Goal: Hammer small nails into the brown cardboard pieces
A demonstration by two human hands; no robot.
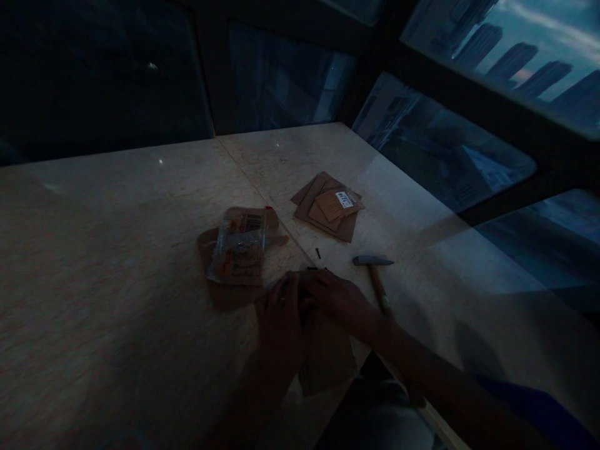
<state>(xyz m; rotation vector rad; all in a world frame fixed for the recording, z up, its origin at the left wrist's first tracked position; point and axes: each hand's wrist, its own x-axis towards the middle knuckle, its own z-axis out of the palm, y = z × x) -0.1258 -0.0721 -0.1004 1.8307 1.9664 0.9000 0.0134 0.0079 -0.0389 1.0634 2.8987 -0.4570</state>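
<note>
In the dim light both hands meet at the far end of a flat brown board or pad (328,356), which lies near the table's front edge. My left hand (281,319) is closed, its fingers bent down beside the board's far left corner. From the right, my right hand (340,303) reaches over the same end with its fingers curled and pressed together. What lies between the fingers is hidden in shadow. Just beyond them is a small dark nail or screw (317,253). A hammer (374,261) with a wooden handle rests to the right, its handle running behind my right wrist.
A clear plastic package (241,247) sits on brown card pieces at the left. Farther back lies a stack of thin brown sheets (328,206) with a white label on top. The pale table (117,250) reaches to dark windows behind and at right.
</note>
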